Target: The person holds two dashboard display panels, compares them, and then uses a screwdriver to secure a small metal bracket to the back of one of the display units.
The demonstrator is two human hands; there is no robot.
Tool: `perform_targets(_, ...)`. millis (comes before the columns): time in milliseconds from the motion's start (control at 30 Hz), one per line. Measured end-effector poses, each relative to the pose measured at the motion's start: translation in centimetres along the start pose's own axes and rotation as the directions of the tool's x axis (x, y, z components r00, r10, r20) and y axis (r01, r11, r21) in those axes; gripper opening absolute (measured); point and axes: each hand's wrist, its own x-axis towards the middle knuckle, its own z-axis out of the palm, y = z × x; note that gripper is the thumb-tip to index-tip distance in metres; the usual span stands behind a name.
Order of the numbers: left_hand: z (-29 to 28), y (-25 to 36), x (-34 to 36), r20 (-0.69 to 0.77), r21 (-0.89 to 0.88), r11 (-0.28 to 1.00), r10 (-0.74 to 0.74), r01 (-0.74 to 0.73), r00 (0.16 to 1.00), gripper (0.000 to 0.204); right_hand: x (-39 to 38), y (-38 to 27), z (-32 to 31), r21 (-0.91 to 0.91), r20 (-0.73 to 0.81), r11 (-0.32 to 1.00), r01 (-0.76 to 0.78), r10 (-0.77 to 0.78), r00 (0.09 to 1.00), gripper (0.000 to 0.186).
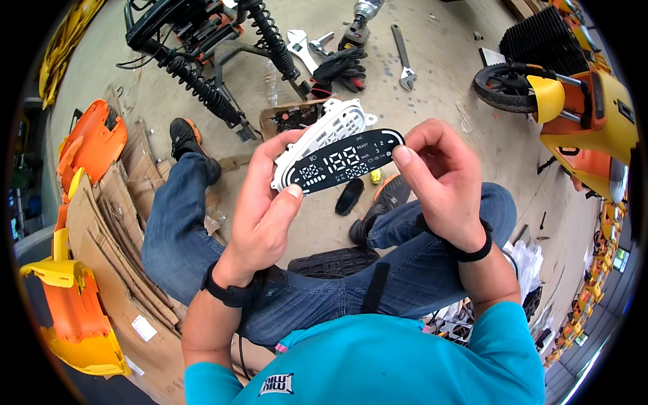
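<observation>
Between my hands is a scooter dashboard display. Its black face panel [347,160] with white symbols lies tilted over a white plastic housing [331,128] that has cut-out windows and screw tabs. My left hand [263,202] grips the housing and the panel's left end, thumb on the front edge. My right hand [439,175] pinches the panel's right end between thumb and fingers. At that end the panel sticks out past the housing, so the two are not lined up. The backs of both parts are hidden.
Ahead stands a black fork with coil springs [202,88]. Around it lie an adjustable wrench [405,57], black gloves [337,67] and a power tool [358,30]. Cardboard [115,250] and orange-yellow body panels [77,310] are at left. A yellow scooter [594,128] stands at right.
</observation>
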Motion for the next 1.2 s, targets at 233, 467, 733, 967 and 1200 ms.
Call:
perform_targets(233, 0.1, 0.3, 0.1, 0.053, -0.014, 1.0, 0.002, -0.002, 0.999, 0.058, -0.3, -0.3, -0.6, -0.113, 0.044, 0.939, 0.324, -0.321, 0.946, 0.01)
perform_targets(467, 0.3, 0.5, 0.0, 0.066, -0.052, 0.999, 0.0, 0.003, 0.998, 0.059, 0.1, -0.3, -0.9, -0.189, 0.032, 0.956, 0.226, -0.224, 0.974, 0.011)
perform_targets(733, 0.5, 1.0, -0.2, 0.066, -0.067, 0.998, -0.015, 0.02, 0.998, 0.058, 0.3, 0.0, -0.6, -0.134, 0.004, 0.987, 0.091, -0.091, 0.996, 0.013)
perform_targets(967, 0.9, 1.4, -0.3, 0.048, -0.065, 0.998, -0.021, 0.024, 0.999, 0.059, 0.4, 0.2, -0.6, -0.14, -0.007, 0.989, 0.045, -0.047, 0.999, 0.013)
perform_targets(1200, 1.2, 1.5, -0.4, 0.048, -0.055, 0.998, -0.004, 0.007, 0.999, 0.06, 0.6, 0.7, -0.9, -0.199, 0.0, 0.98, 0.025, -0.025, 1.0, 0.013)
